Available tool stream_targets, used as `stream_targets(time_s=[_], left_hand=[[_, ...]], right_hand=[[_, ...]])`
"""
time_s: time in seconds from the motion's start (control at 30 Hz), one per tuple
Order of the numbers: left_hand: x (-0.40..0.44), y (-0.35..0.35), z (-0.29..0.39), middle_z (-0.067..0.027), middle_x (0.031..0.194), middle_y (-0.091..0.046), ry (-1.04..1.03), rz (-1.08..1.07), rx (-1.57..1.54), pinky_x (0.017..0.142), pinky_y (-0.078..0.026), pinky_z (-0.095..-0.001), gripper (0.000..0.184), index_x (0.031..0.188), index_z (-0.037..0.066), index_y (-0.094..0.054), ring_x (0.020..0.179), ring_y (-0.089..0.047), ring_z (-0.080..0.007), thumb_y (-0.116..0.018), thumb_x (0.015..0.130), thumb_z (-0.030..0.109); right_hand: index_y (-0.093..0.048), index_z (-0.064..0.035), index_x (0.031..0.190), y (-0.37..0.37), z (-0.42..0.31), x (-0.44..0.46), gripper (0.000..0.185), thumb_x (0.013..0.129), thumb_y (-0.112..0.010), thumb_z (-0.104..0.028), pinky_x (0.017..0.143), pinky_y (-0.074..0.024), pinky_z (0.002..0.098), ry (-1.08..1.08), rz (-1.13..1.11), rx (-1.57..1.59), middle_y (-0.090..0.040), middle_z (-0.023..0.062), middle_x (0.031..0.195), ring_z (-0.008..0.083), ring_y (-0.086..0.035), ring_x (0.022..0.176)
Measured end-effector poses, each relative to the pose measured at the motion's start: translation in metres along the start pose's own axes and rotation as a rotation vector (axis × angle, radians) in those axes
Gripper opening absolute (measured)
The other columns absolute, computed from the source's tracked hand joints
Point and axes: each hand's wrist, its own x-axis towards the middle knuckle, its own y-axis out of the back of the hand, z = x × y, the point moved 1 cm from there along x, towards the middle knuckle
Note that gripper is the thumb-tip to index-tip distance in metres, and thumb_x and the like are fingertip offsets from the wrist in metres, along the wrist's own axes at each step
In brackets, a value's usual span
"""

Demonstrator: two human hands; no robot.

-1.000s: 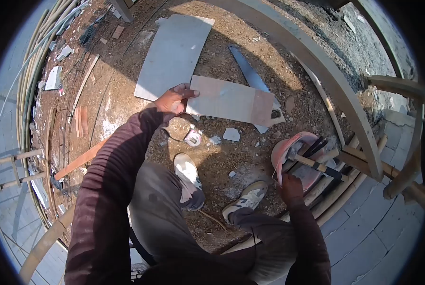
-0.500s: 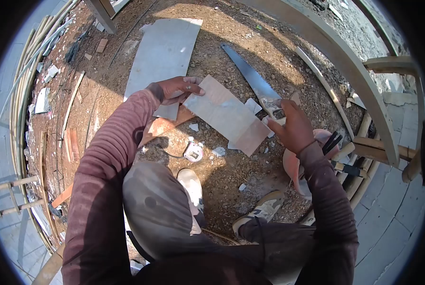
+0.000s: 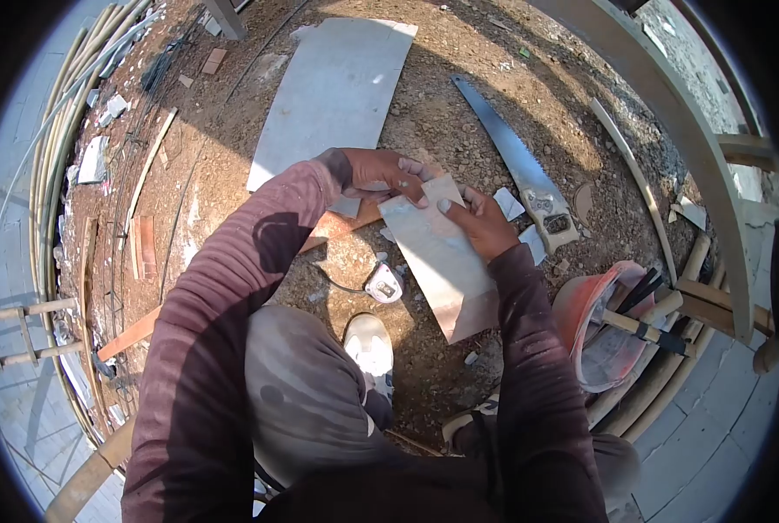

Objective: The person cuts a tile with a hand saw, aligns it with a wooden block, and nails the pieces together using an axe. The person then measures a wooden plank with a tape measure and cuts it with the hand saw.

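Note:
A narrow, pale board (image 3: pixel 446 261) is held at its far end by both hands. My left hand (image 3: pixel 385 177) pinches its upper left corner, thumb on top. My right hand (image 3: pixel 481 222) grips the upper right edge, its thumb on the board's face. To the right of the hands a handsaw (image 3: pixel 516 161) lies on the dirt, handle toward me. A larger pale sheet (image 3: pixel 337 91) lies flat beyond my left hand. The round tape measure (image 3: pixel 384 283) rests on the ground just left of the board.
A pink bucket (image 3: pixel 577 318) with a hammer (image 3: pixel 646 331) and other tools stands at the right. Bamboo poles (image 3: pixel 54 166) line the far left. A curved wooden beam (image 3: pixel 686 122) crosses the upper right. Reddish wood strips (image 3: pixel 132 336) lie at the left.
My right hand has moved from the bucket past the saw handle to the board and taken hold of it. The board has turned, its near end now pointing toward me.

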Motion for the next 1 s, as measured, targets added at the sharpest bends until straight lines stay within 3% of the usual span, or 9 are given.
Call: stream_targets(time_s=[0.1,0.2,0.3,0.33,0.43,0.67,0.7,0.8,1.0], left_hand=[[-0.013,-0.002,0.016,-0.0060,0.113,-0.067,-0.019,0.109,0.278,0.083,-0.052,-0.0249,0.050,0.127,0.000,-0.062,0.098,-0.065,-0.0118,-0.081,0.086,0.022],[-0.041,0.019,0.005,-0.0117,0.117,-0.068,-0.350,0.562,0.328,0.093,-0.051,-0.0301,0.056,0.129,-0.002,-0.061,0.108,-0.065,-0.0219,-0.081,0.086,0.027],[-0.104,0.060,-0.042,-0.0306,0.126,-0.061,-0.460,1.583,0.599,0.103,-0.045,-0.0398,0.068,0.128,-0.012,-0.056,0.122,-0.057,-0.0367,-0.078,0.088,0.038],[-0.122,0.073,-0.062,-0.0341,0.124,-0.060,-0.214,1.812,0.696,0.103,-0.045,-0.0420,0.077,0.129,-0.015,-0.053,0.120,-0.059,-0.0391,-0.077,0.088,0.045],[-0.147,0.138,-0.142,-0.0292,0.120,-0.064,0.022,1.683,0.295,0.100,-0.047,-0.0415,0.089,0.124,-0.018,-0.055,0.115,-0.062,-0.0370,-0.075,0.085,0.059],[-0.131,0.127,-0.129,-0.0294,0.113,-0.065,0.168,1.675,0.549,0.095,-0.050,-0.0457,0.085,0.114,-0.012,-0.059,0.104,-0.066,-0.0407,-0.082,0.076,0.060],[-0.130,0.117,-0.115,-0.0325,0.118,-0.063,0.277,1.788,0.765,0.099,-0.049,-0.0458,0.097,0.121,-0.016,-0.055,0.111,-0.065,-0.0429,-0.083,0.071,0.062],[-0.130,0.123,-0.107,-0.0355,0.122,-0.062,0.459,1.675,0.637,0.102,-0.048,-0.0444,0.106,0.130,-0.019,-0.050,0.118,-0.063,-0.0429,-0.084,0.071,0.062],[-0.136,0.148,-0.116,-0.0278,0.115,-0.070,0.014,1.244,0.247,0.092,-0.054,-0.0369,0.093,0.125,-0.022,-0.055,0.103,-0.071,-0.0341,-0.081,0.080,0.056]], right_hand=[[-0.061,0.0055,0.123,-0.002,0.007,0.008,0.036,0.097,-0.071,-0.017,0.081,-0.0560,0.0277,0.061,0.050,-0.043,-0.071,0.0077,0.108,0.0113,-0.067,0.091],[-0.060,0.0066,0.126,0.003,0.002,-0.006,0.037,0.098,-0.069,-0.017,0.081,-0.0561,0.0281,0.041,0.089,0.071,-0.071,0.0076,0.109,0.0111,-0.067,0.093],[-0.059,0.0057,0.127,0.030,-0.004,-0.022,0.036,0.100,-0.067,-0.018,0.083,-0.0564,0.0289,0.004,0.136,0.098,-0.070,0.0073,0.111,0.0112,-0.067,0.096],[-0.059,0.0055,0.127,0.039,-0.002,-0.031,0.036,0.101,-0.066,-0.018,0.084,-0.0564,0.0291,-0.011,0.140,0.098,-0.070,0.0073,0.111,0.0113,-0.067,0.097],[-0.061,0.0041,0.126,0.061,0.005,-0.038,0.035,0.100,-0.068,-0.018,0.083,-0.0550,0.0285,-0.013,0.164,0.049,-0.071,0.0061,0.111,0.0103,-0.066,0.094],[-0.063,0.0028,0.123,0.063,0.004,-0.039,0.034,0.098,-0.071,-0.018,0.084,-0.0528,0.0276,-0.038,0.206,0.082,-0.071,0.0049,0.109,0.0093,-0.066,0.092],[-0.063,0.0029,0.122,0.064,0.003,-0.041,0.034,0.098,-0.071,-0.018,0.084,-0.0528,0.0276,-0.045,0.211,0.080,-0.071,0.0050,0.109,0.0094,-0.066,0.092],[-0.062,0.0036,0.123,0.070,0.006,-0.042,0.035,0.098,-0.071,-0.018,0.082,-0.0538,0.0274,-0.015,0.210,0.070,-0.072,0.0060,0.108,0.0095,-0.066,0.091],[-0.061,0.0031,0.124,0.071,0.008,-0.044,0.035,0.098,-0.070,-0.018,0.081,-0.0543,0.0267,-0.042,0.246,0.055,-0.071,0.0054,0.107,0.0093,-0.067,0.093]])
